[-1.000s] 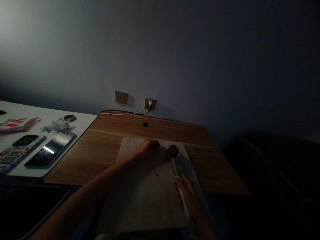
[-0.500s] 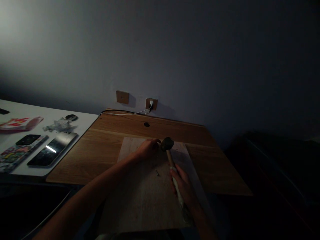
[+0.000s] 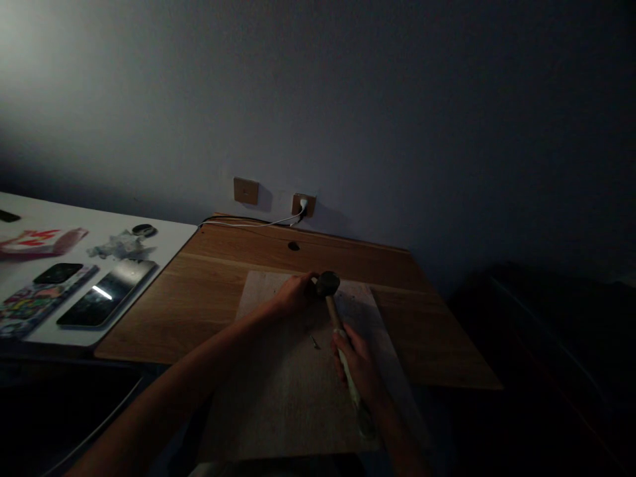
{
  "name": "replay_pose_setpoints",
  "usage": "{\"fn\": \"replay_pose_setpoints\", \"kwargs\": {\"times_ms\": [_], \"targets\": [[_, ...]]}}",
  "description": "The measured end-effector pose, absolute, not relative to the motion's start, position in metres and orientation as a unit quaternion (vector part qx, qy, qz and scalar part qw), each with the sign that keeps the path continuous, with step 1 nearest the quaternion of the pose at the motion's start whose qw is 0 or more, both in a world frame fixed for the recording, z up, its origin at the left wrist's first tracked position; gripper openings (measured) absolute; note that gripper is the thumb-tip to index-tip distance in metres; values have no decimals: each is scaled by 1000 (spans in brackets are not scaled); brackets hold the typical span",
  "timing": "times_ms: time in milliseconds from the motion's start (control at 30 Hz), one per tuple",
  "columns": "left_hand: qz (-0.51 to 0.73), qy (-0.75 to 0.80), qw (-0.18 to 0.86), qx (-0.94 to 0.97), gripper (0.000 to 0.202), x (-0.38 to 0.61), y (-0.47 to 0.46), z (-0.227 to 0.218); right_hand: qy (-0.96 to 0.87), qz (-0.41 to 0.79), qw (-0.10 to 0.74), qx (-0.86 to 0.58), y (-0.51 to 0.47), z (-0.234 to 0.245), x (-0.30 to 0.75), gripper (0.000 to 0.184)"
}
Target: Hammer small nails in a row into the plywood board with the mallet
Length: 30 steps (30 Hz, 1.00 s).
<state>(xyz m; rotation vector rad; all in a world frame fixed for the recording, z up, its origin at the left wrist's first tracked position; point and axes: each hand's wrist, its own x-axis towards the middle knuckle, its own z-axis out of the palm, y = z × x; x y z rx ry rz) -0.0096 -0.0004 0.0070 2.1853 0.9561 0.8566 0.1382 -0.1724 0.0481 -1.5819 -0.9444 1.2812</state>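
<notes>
My right hand (image 3: 358,366) is wrapped round the pale handle of a hammer (image 3: 339,331). Its dark head (image 3: 326,283) sits right beside the fingertips of my left hand (image 3: 294,293). That hand is curled in a pinch at the far edge of a pale wooden board (image 3: 288,391); whatever it pinches is too small and dark to name. A small nail (image 3: 315,342) sticks out of the board between my two hands.
The board lies on a brown wooden desk (image 3: 209,291) against the wall, with a white cable (image 3: 248,225) plugged into a socket (image 3: 303,204). A white table (image 3: 163,242) to the left carries two phones (image 3: 104,295), crumpled wrapping and packets. The right side is dark.
The hammer head has swung left and away from me, from right of my left hand to right beside its fingertips. My right hand moved forward along with it. My left hand stayed put.
</notes>
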Motion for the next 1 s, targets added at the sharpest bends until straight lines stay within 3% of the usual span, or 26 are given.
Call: {"fn": "replay_pose_setpoints", "kwargs": {"times_ms": [300, 467, 600, 1000], "targets": [[277, 352, 238, 862, 47, -15, -2, 14, -371, 509, 435, -644, -181, 49, 146, 44], [119, 341, 139, 922, 31, -21, -32, 42, -365, 502, 404, -672, -201, 43, 160, 36], [99, 312, 104, 939, 23, -15, -48, 51, -366, 488, 404, -681, -205, 37, 165, 36], [248, 376, 253, 856, 27, -42, -3, 41, -356, 507, 407, -672, -204, 41, 164, 42]]}}
